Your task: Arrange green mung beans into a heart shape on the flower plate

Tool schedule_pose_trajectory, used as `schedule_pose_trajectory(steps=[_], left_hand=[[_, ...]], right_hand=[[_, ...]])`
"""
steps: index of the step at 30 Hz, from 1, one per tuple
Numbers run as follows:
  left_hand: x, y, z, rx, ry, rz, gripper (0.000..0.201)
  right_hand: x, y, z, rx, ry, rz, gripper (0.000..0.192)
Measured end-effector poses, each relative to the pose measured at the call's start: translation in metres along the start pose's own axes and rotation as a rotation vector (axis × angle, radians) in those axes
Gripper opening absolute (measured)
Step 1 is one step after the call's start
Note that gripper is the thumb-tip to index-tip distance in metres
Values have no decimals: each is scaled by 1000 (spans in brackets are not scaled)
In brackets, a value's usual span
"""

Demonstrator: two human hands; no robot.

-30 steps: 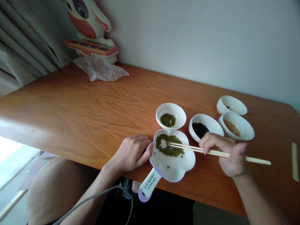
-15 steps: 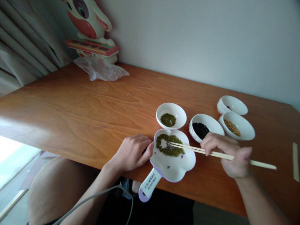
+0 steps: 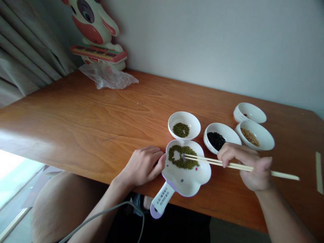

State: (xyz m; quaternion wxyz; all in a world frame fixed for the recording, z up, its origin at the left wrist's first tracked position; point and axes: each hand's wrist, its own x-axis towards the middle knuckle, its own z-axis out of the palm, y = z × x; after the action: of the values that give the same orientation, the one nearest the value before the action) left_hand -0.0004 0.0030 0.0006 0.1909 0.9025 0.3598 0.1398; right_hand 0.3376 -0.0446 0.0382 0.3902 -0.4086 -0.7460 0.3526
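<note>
Right hand (image 3: 249,167): fingers and thumb pinching a pair of chopsticks (image 3: 240,166), pale, plain, long, slim; back ends stick out past my thumb. Tips sit over the green beans (image 3: 189,164) in the dish, slightly apart; too small to tell if a bean is between them.

Left hand (image 3: 143,165): back up on the table (image 3: 121,118), fingers close together and bent, thumb side touching the dish's left rim. Can't tell if I'm pinching that rim.

Dish (image 3: 191,185): near table edge, between my hands. White inside, lobed flower outline, pale purple rim, small printed motifs, pink and blue ones easiest to see. Handle (image 3: 162,199) points toward me past the edge, white strip with dark characters, purple end with a hole. Beans: small, round, dull olive green, spread in an uneven ring in the upper half, white patch showing through.

Just beyond the dish, white bowl (image 3: 194,126) with more green beans. Right of it, bowl (image 3: 231,133) of glossy-looking black beans; then bowl (image 3: 265,136) of tan beans; behind that, bowl (image 3: 257,114) with a few brownish bits.
</note>
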Motion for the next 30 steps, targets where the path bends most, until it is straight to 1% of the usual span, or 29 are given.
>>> schedule_pose_trajectory(steps=[8,13,15,17,20,22,24,27,30], left_hand=[[0,0,0,-2,18,5,38],[0,0,0,1,23,10,40],[0,1,0,1,30,12,41],[0,1,0,3,37,13,41],[1,0,0,8,40,17,40],[1,0,1,11,38,14,41],[1,0,1,14,35,11,41],[1,-1,2,13,37,13,41],[0,-2,3,3,42,18,42]], right_hand=[[1,-1,3,42,39,-8,79],[3,-6,-2,100,78,-6,82],[2,-4,-6,132,144,-23,85],[1,-1,-9,167,242,-45,87],[4,3,-9,182,477,-88,83],[9,3,-6,192,596,-78,79],[16,2,-3,209,633,-43,79],[20,-1,0,195,624,-26,81],[8,-2,4,168,668,-35,81]])
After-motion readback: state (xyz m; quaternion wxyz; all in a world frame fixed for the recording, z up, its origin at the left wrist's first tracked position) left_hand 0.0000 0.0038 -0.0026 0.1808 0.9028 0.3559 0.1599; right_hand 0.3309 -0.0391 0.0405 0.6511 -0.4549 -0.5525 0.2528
